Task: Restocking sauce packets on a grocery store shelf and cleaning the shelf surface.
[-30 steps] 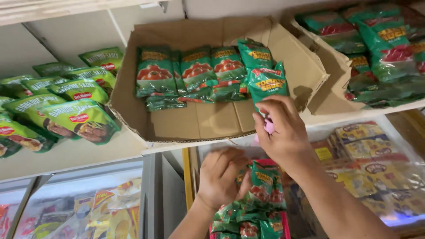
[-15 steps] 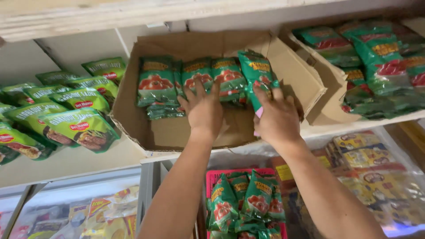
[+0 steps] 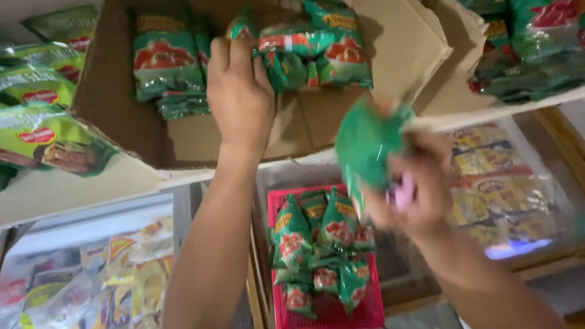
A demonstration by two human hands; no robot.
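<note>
Right hand (image 3: 420, 195), below the cardboard box (image 3: 122, 79), clenched around a blurred green packet (image 3: 365, 143); a pink object shows between its fingers; red basket (image 3: 332, 307) of packets lies lower; left hand (image 3: 241, 97) reaches into the box, fingers flat against the standing packets (image 3: 304, 52), grasping none that shows. Risk: pressure may topple the row; the box's front flap (image 3: 195, 137) overhangs the shelf edge (image 3: 79, 195); free room remains on the box floor.
</note>
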